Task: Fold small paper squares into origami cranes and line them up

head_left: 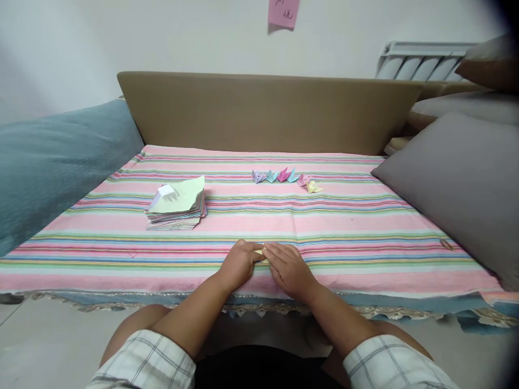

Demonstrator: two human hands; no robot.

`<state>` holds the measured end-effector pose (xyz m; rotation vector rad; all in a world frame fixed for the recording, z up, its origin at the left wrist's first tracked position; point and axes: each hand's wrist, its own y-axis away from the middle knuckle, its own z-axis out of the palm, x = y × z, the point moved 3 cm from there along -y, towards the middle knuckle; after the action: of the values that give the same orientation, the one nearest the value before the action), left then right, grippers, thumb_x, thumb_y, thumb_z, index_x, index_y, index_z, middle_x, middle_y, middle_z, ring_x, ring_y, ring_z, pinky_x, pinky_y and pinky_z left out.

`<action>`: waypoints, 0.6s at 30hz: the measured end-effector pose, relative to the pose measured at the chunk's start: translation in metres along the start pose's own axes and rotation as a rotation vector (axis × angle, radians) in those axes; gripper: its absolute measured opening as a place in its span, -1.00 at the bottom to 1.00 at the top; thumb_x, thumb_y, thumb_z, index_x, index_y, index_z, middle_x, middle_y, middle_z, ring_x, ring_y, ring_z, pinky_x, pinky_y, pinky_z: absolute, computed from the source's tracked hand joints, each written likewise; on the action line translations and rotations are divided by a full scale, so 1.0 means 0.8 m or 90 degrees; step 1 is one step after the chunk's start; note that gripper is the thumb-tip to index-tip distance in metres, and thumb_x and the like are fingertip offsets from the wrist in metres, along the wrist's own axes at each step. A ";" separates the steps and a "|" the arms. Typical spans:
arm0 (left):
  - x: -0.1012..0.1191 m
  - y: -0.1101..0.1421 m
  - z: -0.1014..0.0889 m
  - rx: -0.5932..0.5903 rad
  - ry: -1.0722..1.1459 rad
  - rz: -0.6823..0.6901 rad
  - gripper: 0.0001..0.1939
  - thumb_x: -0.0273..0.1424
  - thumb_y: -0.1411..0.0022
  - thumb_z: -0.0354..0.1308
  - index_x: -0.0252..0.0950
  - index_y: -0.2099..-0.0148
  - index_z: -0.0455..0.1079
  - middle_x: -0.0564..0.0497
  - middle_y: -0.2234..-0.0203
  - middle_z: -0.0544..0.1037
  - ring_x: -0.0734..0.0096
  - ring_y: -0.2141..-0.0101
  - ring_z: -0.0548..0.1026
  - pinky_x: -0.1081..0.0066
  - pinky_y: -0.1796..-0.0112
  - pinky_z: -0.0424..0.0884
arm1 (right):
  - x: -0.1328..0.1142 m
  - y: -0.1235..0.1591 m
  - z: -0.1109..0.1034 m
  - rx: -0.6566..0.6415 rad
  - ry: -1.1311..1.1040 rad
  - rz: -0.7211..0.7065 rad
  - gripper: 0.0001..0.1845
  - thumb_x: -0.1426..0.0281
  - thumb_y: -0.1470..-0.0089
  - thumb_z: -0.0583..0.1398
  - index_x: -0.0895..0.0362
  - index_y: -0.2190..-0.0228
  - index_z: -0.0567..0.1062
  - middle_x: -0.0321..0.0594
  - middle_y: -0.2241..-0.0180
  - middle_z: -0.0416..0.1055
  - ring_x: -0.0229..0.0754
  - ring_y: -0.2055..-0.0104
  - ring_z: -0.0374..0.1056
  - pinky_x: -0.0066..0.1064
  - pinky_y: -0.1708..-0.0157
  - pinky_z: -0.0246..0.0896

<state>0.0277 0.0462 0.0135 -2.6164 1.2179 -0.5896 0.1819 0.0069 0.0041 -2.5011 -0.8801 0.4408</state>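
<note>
Head view, looking down onto a pink, green and blue striped cloth (348, 227) spread over a low bed. At 6 o'clock on the cloth, near its front edge, the left hand (239, 263) and the right hand (288, 267) lie side by side, fingertips meeting over a small pale-yellow folded paper (259, 253). Both hands lie palm-down with the fingers pressed flat on the paper, not curled around it (only a sliver of the sheet shows between them). At 10 o'clock from the hands sits a stack of coloured square paper sheets (178, 209), topped by a pale-green sheet with a small white folded piece resting on it. At 12 to 1 o'clock, well apart from the hands, a row of small folded paper figures (286, 178) in lilac, blue, pink and yellow lies on the cloth. A grey cushion (454, 178) fills the 3 o'clock side; a teal blanket (52, 162) lies at 9 o'clock.
</note>
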 end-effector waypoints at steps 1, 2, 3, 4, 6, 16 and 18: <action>0.001 0.000 -0.001 -0.002 0.001 0.007 -0.63 -0.59 -0.16 -0.02 -0.10 0.14 0.49 -0.02 0.10 0.51 0.34 0.17 0.46 0.27 0.19 0.27 | -0.002 0.000 0.003 -0.020 0.002 -0.010 -0.56 0.44 -0.13 -0.01 0.18 -0.05 0.30 -0.06 -0.07 0.29 -0.11 -0.12 0.15 -0.17 -0.05 0.00; 0.001 0.001 -0.001 -0.005 0.000 0.011 -0.63 -0.58 -0.17 -0.01 -0.09 0.13 0.48 -0.01 0.09 0.50 0.34 0.18 0.46 0.28 0.19 0.27 | -0.003 0.000 0.006 -0.037 0.002 -0.014 -0.56 0.42 -0.14 -0.01 0.18 -0.07 0.28 -0.06 -0.07 0.28 -0.12 -0.13 0.14 -0.16 -0.07 -0.02; 0.001 0.002 -0.001 -0.007 -0.007 0.011 -0.64 -0.57 -0.17 -0.01 -0.09 0.12 0.48 0.00 0.08 0.50 0.35 0.19 0.45 0.28 0.19 0.27 | -0.003 0.000 0.008 -0.050 -0.001 -0.016 -0.56 0.42 -0.15 -0.02 0.18 -0.07 0.27 -0.06 -0.07 0.28 -0.13 -0.13 0.14 -0.15 -0.08 -0.03; 0.001 0.003 -0.001 -0.011 -0.019 0.009 -0.65 -0.56 -0.17 0.01 -0.09 0.12 0.48 0.00 0.07 0.49 0.34 0.21 0.45 0.27 0.19 0.28 | -0.002 0.001 0.009 -0.062 -0.007 -0.015 -0.56 0.41 -0.16 -0.02 0.17 -0.07 0.27 -0.06 -0.07 0.28 -0.13 -0.14 0.14 -0.14 -0.08 -0.04; 0.000 0.007 -0.002 -0.018 -0.052 -0.001 -0.67 -0.54 -0.16 0.03 -0.08 0.11 0.48 0.01 0.04 0.46 0.32 0.23 0.43 0.26 0.19 0.30 | 0.000 0.002 0.009 -0.075 -0.019 -0.005 -0.58 0.39 -0.17 -0.02 0.16 -0.06 0.28 -0.05 -0.08 0.28 -0.13 -0.15 0.13 -0.12 -0.09 -0.06; -0.009 0.028 -0.010 0.025 -0.099 -0.069 -0.73 -0.54 -0.13 0.05 -0.16 0.23 0.53 -0.08 0.02 0.44 0.22 0.17 0.39 0.18 0.15 0.34 | -0.001 0.000 0.005 -0.100 -0.038 0.032 -0.67 0.37 -0.16 0.01 0.12 0.06 0.37 -0.07 -0.08 0.28 -0.09 -0.14 0.15 -0.08 -0.08 -0.08; -0.016 0.030 -0.016 0.022 -0.085 -0.088 -0.73 -0.57 -0.10 0.05 -0.20 0.30 0.54 -0.08 0.07 0.48 0.23 0.17 0.42 0.20 0.15 0.36 | -0.001 -0.001 0.005 -0.099 -0.039 0.034 -0.69 0.37 -0.16 0.01 0.12 0.07 0.37 -0.08 -0.07 0.28 -0.09 -0.14 0.16 -0.09 -0.07 -0.08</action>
<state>-0.0016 0.0404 0.0137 -2.6776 0.9862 -0.4464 0.1792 0.0081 0.0009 -2.6703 -0.9047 0.4866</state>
